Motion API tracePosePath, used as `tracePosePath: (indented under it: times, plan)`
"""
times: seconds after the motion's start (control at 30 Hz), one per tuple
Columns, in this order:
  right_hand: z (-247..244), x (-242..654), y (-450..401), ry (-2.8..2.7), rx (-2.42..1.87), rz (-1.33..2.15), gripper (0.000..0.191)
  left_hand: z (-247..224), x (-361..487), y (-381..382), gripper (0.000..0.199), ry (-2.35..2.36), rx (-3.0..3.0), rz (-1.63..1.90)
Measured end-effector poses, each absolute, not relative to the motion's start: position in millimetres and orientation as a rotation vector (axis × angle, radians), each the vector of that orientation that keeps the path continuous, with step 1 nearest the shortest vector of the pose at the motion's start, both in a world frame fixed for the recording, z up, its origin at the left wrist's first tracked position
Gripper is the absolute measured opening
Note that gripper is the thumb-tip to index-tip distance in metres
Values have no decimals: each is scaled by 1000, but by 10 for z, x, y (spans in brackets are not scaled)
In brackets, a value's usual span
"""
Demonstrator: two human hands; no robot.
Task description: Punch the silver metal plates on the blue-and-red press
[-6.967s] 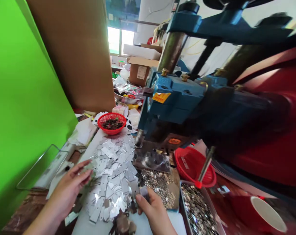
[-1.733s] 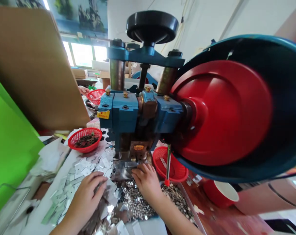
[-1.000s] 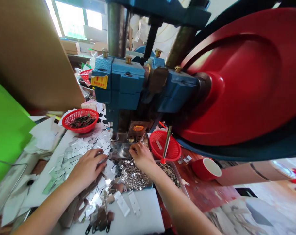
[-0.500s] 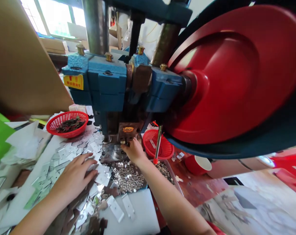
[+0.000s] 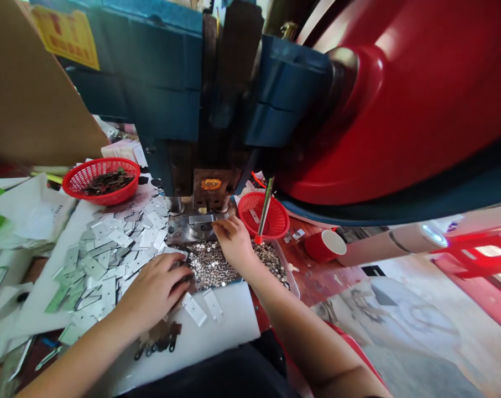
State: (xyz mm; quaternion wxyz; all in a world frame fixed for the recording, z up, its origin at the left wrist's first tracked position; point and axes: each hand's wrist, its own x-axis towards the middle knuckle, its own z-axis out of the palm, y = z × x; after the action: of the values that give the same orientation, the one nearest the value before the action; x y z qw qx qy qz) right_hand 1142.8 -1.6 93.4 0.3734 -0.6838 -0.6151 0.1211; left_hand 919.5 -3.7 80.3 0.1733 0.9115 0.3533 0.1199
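Observation:
A blue press (image 5: pixel 163 83) stands in front of me, with a flat metal plate (image 5: pixel 201 219) lying on its die bed (image 5: pixel 179 232). My right hand (image 5: pixel 234 240) is at the right end of that plate, thumb and fingers bent close together; whether they pinch the plate cannot be made out. Below the bed lies a heap of small shiny rivets (image 5: pixel 213 265). My left hand (image 5: pixel 157 287) rests palm down with spread fingers at the edge of a pile of flat metal plates (image 5: pixel 105 254). I see nothing held in it.
Red baskets stand left (image 5: pixel 74 179) and right (image 5: pixel 281 218) of the press. A large red flywheel (image 5: pixel 400 110) overhangs the right side. A red cup (image 5: pixel 323 246), a tray of small parts (image 5: pixel 294 284) and a white foam block (image 5: pixel 238 315) with two plates are nearby.
The view has tilted down and closer. My right hand has drawn back a little from under the press, uncovering the plate on the bed. My left hand has moved right, towards the rivets.

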Motion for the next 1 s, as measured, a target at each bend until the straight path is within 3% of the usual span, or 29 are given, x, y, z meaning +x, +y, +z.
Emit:
tracePosePath:
  times: [0.2,0.53,1.0]
  plan:
    - [879,11493,-425,-1562,-1774,411,17,723,9318,32,10,1081,2532,306]
    - [899,11328,-528,-1614,-1636,693,17,955,9195,175,20,1293,1983,231]
    - [942,11447,58,-1789,-1683,115,35,1080,9795,777,27,1398,2142,676]
